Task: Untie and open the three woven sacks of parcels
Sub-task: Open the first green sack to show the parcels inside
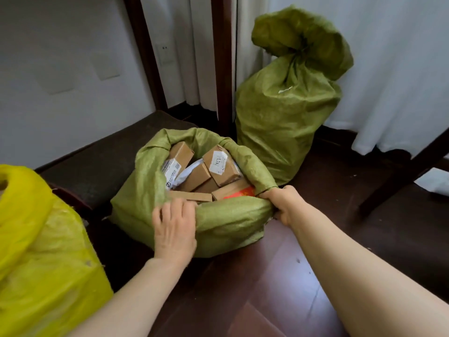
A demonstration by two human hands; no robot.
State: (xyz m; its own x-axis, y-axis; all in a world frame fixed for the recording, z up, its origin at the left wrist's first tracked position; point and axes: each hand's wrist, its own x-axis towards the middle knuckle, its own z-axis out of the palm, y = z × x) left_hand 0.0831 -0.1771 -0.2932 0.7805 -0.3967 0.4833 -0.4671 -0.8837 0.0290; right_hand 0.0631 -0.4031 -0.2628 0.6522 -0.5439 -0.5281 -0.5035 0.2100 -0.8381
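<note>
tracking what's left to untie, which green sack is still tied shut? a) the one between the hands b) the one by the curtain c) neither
b: the far sack is cinched at its neck, while the near sack gapes open on boxes, its rolled rim gripped by the left hand and right hand.

The dark red wooden floor (279, 276) carries an open green sack (145, 190) of parcels in the middle. A tied green sack (279, 122) stands upright behind it, and a yellow sack (48, 251) is at the left. A dark mat (102, 161) lies beside them.
</note>
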